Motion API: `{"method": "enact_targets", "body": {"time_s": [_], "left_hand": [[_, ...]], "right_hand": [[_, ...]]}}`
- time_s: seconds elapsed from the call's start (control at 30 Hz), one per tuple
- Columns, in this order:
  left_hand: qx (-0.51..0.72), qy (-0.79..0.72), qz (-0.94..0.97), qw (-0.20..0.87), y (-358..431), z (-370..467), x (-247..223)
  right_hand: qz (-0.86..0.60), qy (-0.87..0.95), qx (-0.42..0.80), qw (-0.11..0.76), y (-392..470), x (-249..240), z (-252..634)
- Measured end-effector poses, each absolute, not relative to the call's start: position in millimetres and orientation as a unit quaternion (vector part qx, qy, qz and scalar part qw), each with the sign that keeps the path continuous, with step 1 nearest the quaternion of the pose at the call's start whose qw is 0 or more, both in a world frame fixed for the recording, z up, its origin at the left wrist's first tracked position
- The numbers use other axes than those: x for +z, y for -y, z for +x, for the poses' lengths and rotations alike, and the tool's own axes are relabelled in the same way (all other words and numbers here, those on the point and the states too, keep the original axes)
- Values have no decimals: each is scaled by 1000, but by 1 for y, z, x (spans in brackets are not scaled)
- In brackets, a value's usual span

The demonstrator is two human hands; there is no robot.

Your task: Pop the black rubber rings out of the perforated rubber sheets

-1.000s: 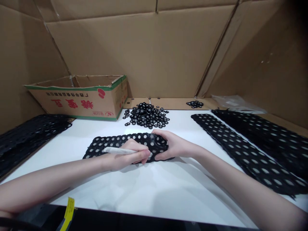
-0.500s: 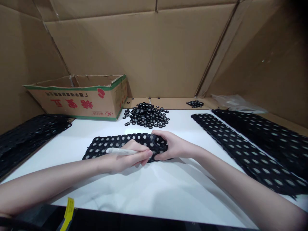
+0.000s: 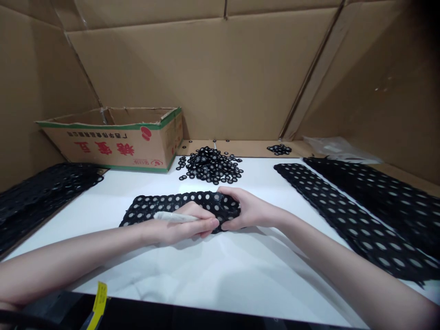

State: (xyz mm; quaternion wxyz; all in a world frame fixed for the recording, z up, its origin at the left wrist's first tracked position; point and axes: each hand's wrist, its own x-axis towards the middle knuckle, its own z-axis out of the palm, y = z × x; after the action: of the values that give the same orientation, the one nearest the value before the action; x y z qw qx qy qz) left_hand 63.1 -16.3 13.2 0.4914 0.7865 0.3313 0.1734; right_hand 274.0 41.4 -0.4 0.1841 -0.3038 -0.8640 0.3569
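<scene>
My left hand [image 3: 190,223] is closed in a pinch around a white pen-shaped tool [image 3: 173,217]. Its blunt end points left, and its tip is hidden by my fingers. Under that hand lies a black strip with rows of ring-edged holes [image 3: 156,204], flat on the white tabletop. My right hand [image 3: 245,208] holds the strip's right end, thumb on the near edge and fingers on the far edge. The fingertips of both hands are close together over that end.
Behind the strip is a pile of loose black rings [image 3: 213,165], with a smaller ring cluster [image 3: 279,149] farther right. Long black perforated strips [image 3: 343,211] lie on the right, and more black material [image 3: 44,192] on the left. An open cardboard box [image 3: 120,146] stands back left.
Both hands keep their hold, with only a slight shift of the left fingertips. The whole view has moved a few pixels.
</scene>
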Motion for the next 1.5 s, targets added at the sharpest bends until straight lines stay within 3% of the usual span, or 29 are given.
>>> {"method": "enact_targets", "body": {"time_s": [0.4, 0.83, 1.1, 1.5], "left_hand": [[264, -297, 835, 381, 19, 64, -8], [191, -302, 836, 416, 15, 69, -4], [211, -350, 750, 520, 18, 66, 0], [183, -314, 810, 459, 18, 69, 2]], "right_hand": [[-315, 861, 353, 187, -44, -3, 279], [-305, 857, 369, 190, -39, 4, 273], [-326, 859, 349, 182, -42, 1, 277], [-310, 862, 356, 187, -42, 3, 274]]}}
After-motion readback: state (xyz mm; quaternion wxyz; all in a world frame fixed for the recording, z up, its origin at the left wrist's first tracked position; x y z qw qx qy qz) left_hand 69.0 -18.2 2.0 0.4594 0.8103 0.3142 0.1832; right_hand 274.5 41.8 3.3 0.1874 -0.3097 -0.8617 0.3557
